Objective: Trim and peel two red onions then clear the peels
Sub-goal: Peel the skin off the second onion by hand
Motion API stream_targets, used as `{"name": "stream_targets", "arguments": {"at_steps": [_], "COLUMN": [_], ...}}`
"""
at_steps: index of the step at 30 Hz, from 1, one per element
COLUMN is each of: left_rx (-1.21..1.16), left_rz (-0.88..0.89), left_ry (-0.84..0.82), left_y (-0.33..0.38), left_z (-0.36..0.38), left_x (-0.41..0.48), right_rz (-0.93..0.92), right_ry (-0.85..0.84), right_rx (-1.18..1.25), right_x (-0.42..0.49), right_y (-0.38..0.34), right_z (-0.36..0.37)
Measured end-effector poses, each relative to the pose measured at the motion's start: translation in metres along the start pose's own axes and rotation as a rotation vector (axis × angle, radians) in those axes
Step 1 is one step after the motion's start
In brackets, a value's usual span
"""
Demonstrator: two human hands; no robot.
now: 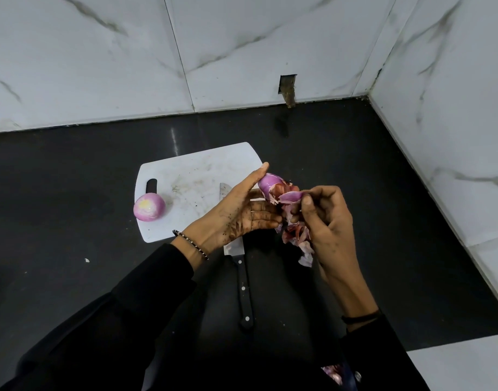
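Observation:
My left hand [239, 210] holds a partly peeled red onion [269, 183] above the right edge of the white cutting board [194, 182]. My right hand [326, 221] pinches a strip of peel [291, 196] still joined to that onion, and a bunch of loose peels [298, 241] hangs below its fingers. A peeled red onion [149, 207] sits on the board's left corner. A black-handled knife [242, 277] lies with its blade on the board and its handle on the counter, partly hidden under my left hand.
The black counter [73, 193] meets marble-tiled walls [242, 52] at the back and right. A few onion peels [333, 372] show at the bottom edge near my body. A small white scrap [86, 260] lies on the counter to the left.

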State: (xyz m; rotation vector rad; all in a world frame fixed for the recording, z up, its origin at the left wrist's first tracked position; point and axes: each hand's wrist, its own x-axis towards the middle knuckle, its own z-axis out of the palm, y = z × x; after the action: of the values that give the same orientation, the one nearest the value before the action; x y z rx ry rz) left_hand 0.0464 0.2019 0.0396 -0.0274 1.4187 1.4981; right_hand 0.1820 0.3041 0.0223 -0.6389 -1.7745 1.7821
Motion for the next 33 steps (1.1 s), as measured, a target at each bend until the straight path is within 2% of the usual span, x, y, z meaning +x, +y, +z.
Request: {"name": "stream_targets", "arguments": {"at_steps": [4,10,17,21,26,33], "left_rx": [0.062,0.132,0.161,0.213,0.226,0.161], "left_rz": [0.016,0.091,0.157,0.170,0.151,0.143], "left_ry": [0.011,0.026,0.033,0.026,0.024,0.014], "left_y": [0.001,-0.002,-0.003,-0.004,-0.001,-0.001], "left_z": [0.000,0.005,0.006,0.009,0.007,0.004], "left_x": [0.000,-0.001,-0.004,-0.004,-0.006,-0.004], "right_rz": [0.012,0.035,-0.172,-0.263,-0.297,-0.235], "right_ry": [0.062,0.068,0.018,0.056,0.060,0.038], "right_rx": [0.004,-0.220,-0.516,-0.637,-0.640,-0.563], "right_x": [0.002,0.007,0.006,0.008,0.007,0.006], "right_y": [0.000,0.000,0.002,0.003,0.001,-0.003], "right_z": [-0.001,-0.004,0.003,0.008,0.006,0.003]}}
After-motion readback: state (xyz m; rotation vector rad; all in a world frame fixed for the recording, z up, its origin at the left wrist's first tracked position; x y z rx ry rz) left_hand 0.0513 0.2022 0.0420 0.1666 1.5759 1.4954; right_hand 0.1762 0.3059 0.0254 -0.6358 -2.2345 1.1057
